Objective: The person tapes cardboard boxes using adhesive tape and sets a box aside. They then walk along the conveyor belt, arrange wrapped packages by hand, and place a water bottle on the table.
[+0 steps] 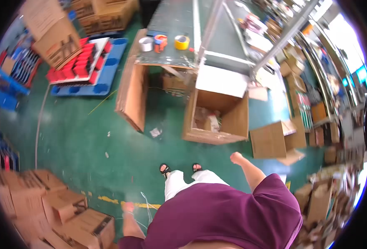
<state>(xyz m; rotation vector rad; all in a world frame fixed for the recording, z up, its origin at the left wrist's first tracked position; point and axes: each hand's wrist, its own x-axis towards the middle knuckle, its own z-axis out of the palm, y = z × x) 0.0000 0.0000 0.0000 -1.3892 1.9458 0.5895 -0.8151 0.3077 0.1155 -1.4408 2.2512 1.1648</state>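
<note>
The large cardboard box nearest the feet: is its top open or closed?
Open. The large cardboard box shows its inner walls, and some unclear contents are visible inside.

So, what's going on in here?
A person stands on the green floor, facing an open cardboard box with stuff inside. Their right hand is out front and the left hand, blurry, is out to the side. Neither seems to hold anything. A yellow tape roll sits on the table.
</note>
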